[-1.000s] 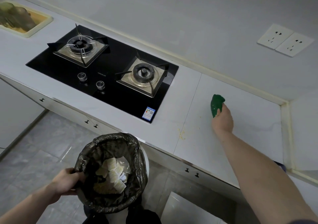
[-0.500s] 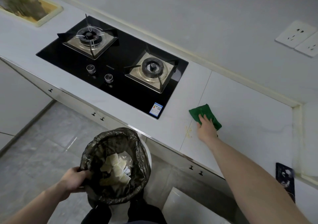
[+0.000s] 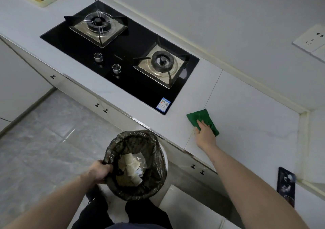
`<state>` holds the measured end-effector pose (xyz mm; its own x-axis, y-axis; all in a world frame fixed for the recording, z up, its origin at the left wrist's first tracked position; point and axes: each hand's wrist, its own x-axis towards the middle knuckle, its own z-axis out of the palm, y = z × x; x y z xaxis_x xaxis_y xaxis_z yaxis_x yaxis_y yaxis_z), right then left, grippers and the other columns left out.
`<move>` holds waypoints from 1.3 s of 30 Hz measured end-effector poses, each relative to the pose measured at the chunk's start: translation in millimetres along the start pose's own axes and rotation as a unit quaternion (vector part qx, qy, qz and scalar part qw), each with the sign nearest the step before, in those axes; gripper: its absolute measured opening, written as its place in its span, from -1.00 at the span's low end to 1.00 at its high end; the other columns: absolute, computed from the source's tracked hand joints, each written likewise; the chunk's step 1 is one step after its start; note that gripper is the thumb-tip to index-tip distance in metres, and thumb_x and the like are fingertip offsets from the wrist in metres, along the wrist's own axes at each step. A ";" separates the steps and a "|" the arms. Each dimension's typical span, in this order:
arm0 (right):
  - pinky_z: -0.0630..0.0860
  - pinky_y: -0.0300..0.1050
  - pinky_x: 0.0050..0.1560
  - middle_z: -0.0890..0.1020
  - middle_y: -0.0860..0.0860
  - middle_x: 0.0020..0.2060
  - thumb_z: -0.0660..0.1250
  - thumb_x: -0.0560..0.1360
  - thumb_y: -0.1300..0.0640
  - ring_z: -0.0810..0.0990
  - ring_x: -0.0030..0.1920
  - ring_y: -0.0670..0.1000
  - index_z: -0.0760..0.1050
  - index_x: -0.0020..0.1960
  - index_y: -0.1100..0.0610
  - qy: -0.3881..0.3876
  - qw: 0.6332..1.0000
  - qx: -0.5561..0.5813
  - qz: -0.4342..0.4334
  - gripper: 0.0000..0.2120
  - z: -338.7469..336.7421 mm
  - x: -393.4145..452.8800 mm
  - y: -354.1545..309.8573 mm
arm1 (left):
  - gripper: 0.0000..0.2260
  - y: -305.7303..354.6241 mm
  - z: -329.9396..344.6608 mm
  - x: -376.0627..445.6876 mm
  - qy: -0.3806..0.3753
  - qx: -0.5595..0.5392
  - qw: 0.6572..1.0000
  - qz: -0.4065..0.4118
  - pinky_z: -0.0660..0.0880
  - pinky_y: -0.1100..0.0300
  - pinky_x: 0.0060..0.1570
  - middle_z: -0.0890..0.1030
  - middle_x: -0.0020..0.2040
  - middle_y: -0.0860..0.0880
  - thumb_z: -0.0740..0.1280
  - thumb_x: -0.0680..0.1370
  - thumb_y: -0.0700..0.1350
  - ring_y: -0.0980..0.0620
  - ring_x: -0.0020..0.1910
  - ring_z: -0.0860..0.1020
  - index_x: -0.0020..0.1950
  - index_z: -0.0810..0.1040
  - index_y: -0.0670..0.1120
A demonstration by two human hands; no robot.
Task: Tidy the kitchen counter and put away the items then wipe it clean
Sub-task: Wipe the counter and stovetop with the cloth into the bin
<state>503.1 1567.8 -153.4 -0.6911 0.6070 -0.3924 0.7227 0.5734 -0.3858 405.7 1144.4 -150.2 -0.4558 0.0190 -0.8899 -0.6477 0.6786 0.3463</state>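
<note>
Green cloth; black hob; white counter; grey floor.

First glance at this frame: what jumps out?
The green cloth stands out against the pale counter, right of the black gas stove, with the right hand pressing on it near some yellowish crumbs. Below the counter edge, the left hand grips the rim of a bin lined with a dark bag and holding paper scraps.

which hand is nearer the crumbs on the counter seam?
Right. The right hand presses the green cloth just beside the crumbs; the left hand grips the black-lined bin below the counter.
</note>
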 end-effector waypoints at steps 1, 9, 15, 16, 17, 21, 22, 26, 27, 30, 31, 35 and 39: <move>0.13 0.11 0.58 0.18 0.04 0.61 0.03 0.73 0.02 0.12 0.61 0.15 0.19 0.62 0.01 -0.002 1.000 -0.004 -0.003 -0.53 1.2 -3.5 -2.1 | -0.87 0.8 4.4 1.7 -0.007 -0.001 1.000 0.001 0.62 0.06 -0.41 0.71 -0.17 -0.29 0.37 0.50 -0.33 -0.22 -0.30 0.69 0.00 0.64 -0.33; 0.22 0.06 0.55 0.31 0.08 0.56 0.08 0.72 0.09 0.23 0.57 0.21 0.29 0.58 0.03 -0.031 0.999 0.017 -0.035 -0.57 11.8 -50.2 -43.6 | -0.96 19.6 34.2 -12.9 -0.029 0.037 0.999 0.017 0.61 0.13 -0.44 0.69 -0.22 -0.18 0.35 0.52 -0.28 -0.10 -0.39 0.69 -0.06 0.59 -0.22; 0.59 0.02 0.12 0.66 0.08 0.18 0.10 0.71 0.05 0.65 0.04 0.09 0.39 0.50 -0.02 -0.094 0.992 0.017 -0.087 -0.62 32.2 -113.7 -100.5 | -0.95 28.0 39.0 -16.7 -0.037 0.048 0.998 0.028 0.57 0.17 -0.50 0.68 -0.21 -0.16 0.32 0.55 -0.29 -0.02 -0.45 0.67 -0.04 0.57 -0.21; 0.60 -0.02 -0.03 0.69 0.06 0.08 0.10 0.70 0.05 0.66 -0.08 0.05 0.42 0.46 -0.02 -0.106 0.990 0.021 -0.096 -0.64 36.7 -125.3 -109.2 | -0.94 28.4 38.0 -16.2 -0.036 0.049 0.998 0.030 0.58 0.16 -0.50 0.68 -0.22 -0.16 0.32 0.54 -0.29 -0.03 -0.45 0.67 -0.01 0.58 -0.22; 0.57 -0.06 -0.17 0.69 0.04 -0.04 0.11 0.70 0.06 0.64 -0.20 0.02 0.45 0.42 -0.03 -0.120 0.987 0.023 -0.100 -0.67 41.6 -135.8 -115.7 | -0.92 28.7 36.6 -15.8 -0.038 0.052 0.997 0.033 0.58 0.16 -0.49 0.68 -0.23 -0.15 0.32 0.54 -0.29 -0.03 -0.45 0.67 0.00 0.59 -0.23; 0.59 0.00 -0.17 0.67 0.03 -0.17 0.10 0.70 0.05 0.61 -0.27 0.05 0.50 0.27 -0.03 -0.135 0.986 0.018 -0.099 -0.75 48.5 -157.0 -126.6 | -0.91 31.2 27.1 -16.0 -0.046 0.062 0.996 0.041 0.62 0.12 -0.44 0.70 -0.17 -0.18 0.33 0.54 -0.27 -0.09 -0.36 0.70 0.00 0.60 -0.23; 0.57 -0.04 -0.22 0.67 0.00 -0.17 0.10 0.70 0.05 0.60 -0.30 -0.01 0.51 0.28 -0.06 -0.132 0.986 0.031 -0.096 -0.74 45.7 -156.3 -127.7 | -0.89 31.7 24.3 -16.3 -0.045 0.064 0.996 0.041 0.63 0.11 -0.42 0.71 -0.14 -0.19 0.35 0.53 -0.26 -0.11 -0.32 0.71 0.03 0.60 -0.23; 0.44 -0.21 -0.36 0.66 -0.07 -0.14 0.14 0.70 0.04 0.53 -0.41 -0.10 0.48 0.40 -0.05 -0.152 0.981 0.100 -0.071 -0.69 7.9 -133.9 -131.3 | -0.85 31.8 15.4 -18.6 -0.047 0.066 0.996 0.048 0.66 0.08 -0.35 0.71 -0.09 -0.20 0.35 0.51 -0.27 -0.12 -0.23 0.71 0.07 0.61 -0.23; 0.53 -0.13 -0.30 0.68 -0.03 -0.12 0.14 0.70 0.04 0.60 -0.33 -0.04 0.51 0.36 -0.04 -0.158 0.979 0.114 -0.065 -0.70 -7.9 -125.8 -131.0 | -0.85 32.5 13.6 -20.1 -0.050 0.067 0.995 0.049 0.68 0.06 -0.32 0.71 -0.08 -0.20 0.35 0.51 -0.27 -0.14 -0.19 0.72 0.06 0.61 -0.23; 0.61 0.07 0.10 0.70 0.01 -0.03 0.16 0.68 0.02 0.68 -0.04 0.05 0.58 0.26 -0.01 -0.121 0.979 0.161 -0.040 -0.73 -56.7 -103.8 -125.1 | -0.83 34.0 10.9 -22.2 -0.059 0.067 0.995 0.052 0.66 0.07 -0.34 0.72 -0.09 -0.21 0.36 0.49 -0.28 -0.16 -0.21 0.73 0.06 0.62 -0.25; 0.59 0.08 0.14 0.70 0.00 -0.02 0.17 0.67 0.02 0.67 -0.01 0.05 0.59 0.23 -0.01 -0.101 0.979 0.174 -0.033 -0.74 -70.1 -97.1 -121.3 | -0.83 34.1 10.8 -22.1 -0.061 0.067 0.995 0.052 0.66 0.08 -0.36 0.72 -0.11 -0.21 0.36 0.49 -0.29 -0.15 -0.24 0.72 0.06 0.63 -0.26; 0.58 0.01 0.07 0.68 0.04 -0.03 0.17 0.66 0.06 0.64 -0.02 0.10 0.60 0.16 0.04 0.012 0.979 0.205 -0.004 -0.76 -111.7 -79.1 -103.3 | -0.84 35.2 9.0 -23.4 -0.064 0.064 0.994 0.053 0.67 0.05 -0.36 0.71 -0.19 -0.21 0.36 0.50 -0.30 -0.16 -0.32 0.71 0.04 0.64 -0.30; 0.51 -0.04 0.00 0.66 0.07 -0.02 0.15 0.65 0.09 0.60 0.00 0.16 0.57 0.12 0.08 0.126 0.970 0.204 0.044 -0.78 -121.8 -58.9 -72.2 | -0.84 35.0 6.1 -25.5 -0.063 0.061 0.995 0.056 0.66 0.05 -0.37 0.72 -0.22 -0.21 0.36 0.46 -0.35 -0.20 -0.29 0.72 0.03 0.62 -0.30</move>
<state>492.8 1557.7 -0.7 -0.5652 0.7887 -0.2419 0.6800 0.2795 -0.6779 398.3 1172.2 -117.2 -0.4354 0.1855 -0.8809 -0.5155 0.7509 0.4129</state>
